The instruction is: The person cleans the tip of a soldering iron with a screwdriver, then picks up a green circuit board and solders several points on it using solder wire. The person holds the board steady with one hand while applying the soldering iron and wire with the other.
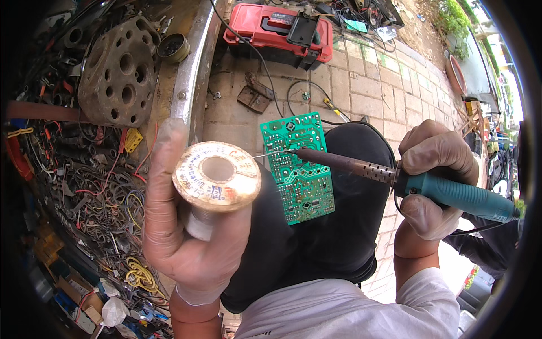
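Note:
My left hand (195, 251), in a thin see-through glove, is closed around a spool of solder wire (248, 183), its index finger stretched up along the side. A thin strand of solder runs right from the spool to the tip of a soldering iron (451, 195). The teal handle of that iron is gripped in my right hand (435, 158), gloved too. Iron tip and wire meet over a green circuit board (307, 195), which rests on my dark-trousered lap. Whether the tip touches the board or hovers just above it, I cannot tell.
A red toolbox (254, 28) stands on the brick paving ahead. To the left, a holed metal block (121, 73) and a small round tin (173, 48) sit by a metal-edged bench (195, 68), with tangled wires (107, 198) nearer. A black cable (265, 73) crosses the paving.

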Demonstrator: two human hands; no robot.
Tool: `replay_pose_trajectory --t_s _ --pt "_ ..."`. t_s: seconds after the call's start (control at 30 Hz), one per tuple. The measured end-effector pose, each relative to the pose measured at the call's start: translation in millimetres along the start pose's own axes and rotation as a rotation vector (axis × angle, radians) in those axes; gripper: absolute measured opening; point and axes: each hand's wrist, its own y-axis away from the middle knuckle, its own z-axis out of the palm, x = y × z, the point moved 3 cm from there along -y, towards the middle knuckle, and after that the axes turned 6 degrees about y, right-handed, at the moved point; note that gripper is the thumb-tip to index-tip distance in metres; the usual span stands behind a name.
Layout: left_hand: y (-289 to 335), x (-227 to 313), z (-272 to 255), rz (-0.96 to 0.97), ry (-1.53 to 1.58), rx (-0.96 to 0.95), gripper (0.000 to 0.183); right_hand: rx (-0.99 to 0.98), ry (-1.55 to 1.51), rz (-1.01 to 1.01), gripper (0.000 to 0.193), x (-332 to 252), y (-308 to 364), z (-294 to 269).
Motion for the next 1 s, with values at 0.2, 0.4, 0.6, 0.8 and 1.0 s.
replay_pose_trajectory --t_s 0.2,0.4,0.6,0.8,1.0 --pt "-0.8 0.3 1.7 -0.003 0.028 -0.001 0.063 -0.012 0.004 -0.022 0.047 0.9 -0.2 -0.4" --pt "-1.8 -0.4 1.3 0.016 0.005 -0.001 0.062 0.006 -0.012 -0.011 0.046 1.6 0.2 -0.2" --pt "-1.9 0.9 1.1 0.011 -0.008 -0.014 0.062 -0.001 -0.014 -0.008 0.047 2.1 0.0 -0.5" --pt "-3.0 0.6 2.1 0.014 -0.041 -0.017 0.062 -0.007 -0.012 0.01 0.047 1.3 0.2 -0.6" --pt "-2.9 -1.4 -0.9 0.029 -0.029 0.015 0.063 -0.017 -0.005 0.022 0.046 0.6 -0.7 -0.5"
